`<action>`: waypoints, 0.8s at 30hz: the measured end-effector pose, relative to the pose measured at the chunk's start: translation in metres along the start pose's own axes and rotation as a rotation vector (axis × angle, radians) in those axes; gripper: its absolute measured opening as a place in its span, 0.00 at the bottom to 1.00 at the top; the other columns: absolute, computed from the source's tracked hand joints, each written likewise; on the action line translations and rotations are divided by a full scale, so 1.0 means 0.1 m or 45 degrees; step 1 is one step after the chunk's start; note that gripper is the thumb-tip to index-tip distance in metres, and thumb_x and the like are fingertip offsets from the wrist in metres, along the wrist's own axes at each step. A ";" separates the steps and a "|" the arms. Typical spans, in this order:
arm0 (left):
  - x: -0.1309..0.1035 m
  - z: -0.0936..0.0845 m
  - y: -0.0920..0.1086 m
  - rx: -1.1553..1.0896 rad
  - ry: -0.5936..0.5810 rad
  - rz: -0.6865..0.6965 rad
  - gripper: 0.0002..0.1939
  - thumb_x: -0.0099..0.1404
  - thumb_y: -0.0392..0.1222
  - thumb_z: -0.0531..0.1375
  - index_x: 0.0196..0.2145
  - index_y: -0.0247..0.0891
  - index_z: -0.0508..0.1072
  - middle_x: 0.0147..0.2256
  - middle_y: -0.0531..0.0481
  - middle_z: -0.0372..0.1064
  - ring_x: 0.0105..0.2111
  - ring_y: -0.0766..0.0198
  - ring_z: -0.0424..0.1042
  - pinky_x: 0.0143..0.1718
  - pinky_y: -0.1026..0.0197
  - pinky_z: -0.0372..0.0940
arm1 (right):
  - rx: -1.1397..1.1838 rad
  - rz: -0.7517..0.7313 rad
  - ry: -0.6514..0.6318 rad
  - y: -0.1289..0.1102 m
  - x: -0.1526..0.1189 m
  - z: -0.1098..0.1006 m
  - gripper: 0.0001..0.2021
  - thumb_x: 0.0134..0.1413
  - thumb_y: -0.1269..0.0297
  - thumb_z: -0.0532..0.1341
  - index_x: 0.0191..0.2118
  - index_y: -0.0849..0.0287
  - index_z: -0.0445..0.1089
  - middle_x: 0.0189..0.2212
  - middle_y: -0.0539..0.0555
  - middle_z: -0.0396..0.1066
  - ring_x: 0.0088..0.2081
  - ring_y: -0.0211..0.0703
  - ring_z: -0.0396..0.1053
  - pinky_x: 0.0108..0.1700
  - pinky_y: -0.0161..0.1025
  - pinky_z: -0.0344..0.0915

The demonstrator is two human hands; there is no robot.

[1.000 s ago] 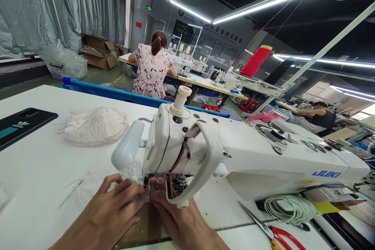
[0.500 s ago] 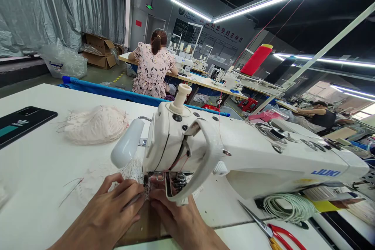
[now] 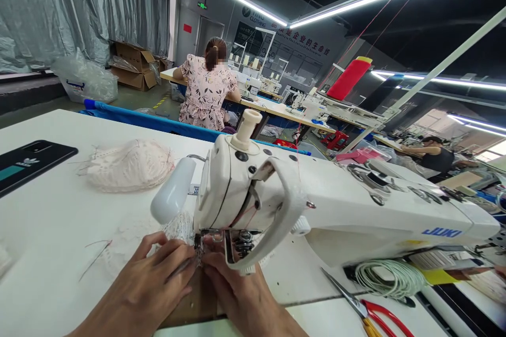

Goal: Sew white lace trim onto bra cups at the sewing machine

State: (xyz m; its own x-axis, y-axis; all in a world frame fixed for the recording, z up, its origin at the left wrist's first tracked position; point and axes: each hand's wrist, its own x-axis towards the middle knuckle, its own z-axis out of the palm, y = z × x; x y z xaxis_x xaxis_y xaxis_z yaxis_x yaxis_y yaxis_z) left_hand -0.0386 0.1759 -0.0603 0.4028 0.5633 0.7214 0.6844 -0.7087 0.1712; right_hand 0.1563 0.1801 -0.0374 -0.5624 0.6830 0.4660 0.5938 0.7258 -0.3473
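Note:
Under the needle end of the white sewing machine [image 3: 356,189] lies a piece of white lace fabric [image 3: 179,227]. My left hand [image 3: 158,274] is left of the presser foot, fingers bent and pressed together on the lace. Close on the right, my right hand [image 3: 237,279] pinches the lace at the front of the foot, its fingertips partly hidden behind the machine's curved white lever [image 3: 282,221]. More pale lace [image 3: 122,253] spreads over the table beyond my left hand. A lace cup-shaped piece [image 3: 130,166] with loose threads rests farther back.
A black phone [image 3: 37,163] lies at the left. Red-handled scissors [image 3: 363,308] and a coil of pale cord [image 3: 389,279] lie at the right. A grey-white lamp [image 3: 173,189] stands beside the machine head. A co-worker [image 3: 207,89] sits at another table; another person [image 3: 432,155] is far right.
Both hands stay nearly in place at the presser foot, still on the lace. The view has shifted very slightly.

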 end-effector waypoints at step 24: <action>-0.08 0.04 0.06 0.124 -0.061 0.024 0.17 0.74 0.37 0.46 0.35 0.40 0.73 0.34 0.54 0.73 0.39 0.64 0.69 0.47 0.54 0.53 | 0.007 0.032 -0.051 -0.02 -0.01 0.01 0.11 0.62 0.70 0.53 0.45 0.55 0.71 0.39 0.57 0.72 0.44 0.52 0.69 0.45 0.50 0.68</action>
State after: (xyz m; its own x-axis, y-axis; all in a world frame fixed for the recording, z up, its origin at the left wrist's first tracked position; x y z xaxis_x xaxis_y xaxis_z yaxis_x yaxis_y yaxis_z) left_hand -0.0353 0.1684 -0.0678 0.4432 0.5717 0.6904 0.7313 -0.6760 0.0903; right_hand 0.1548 0.1780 -0.0382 -0.5701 0.7035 0.4244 0.6045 0.7090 -0.3632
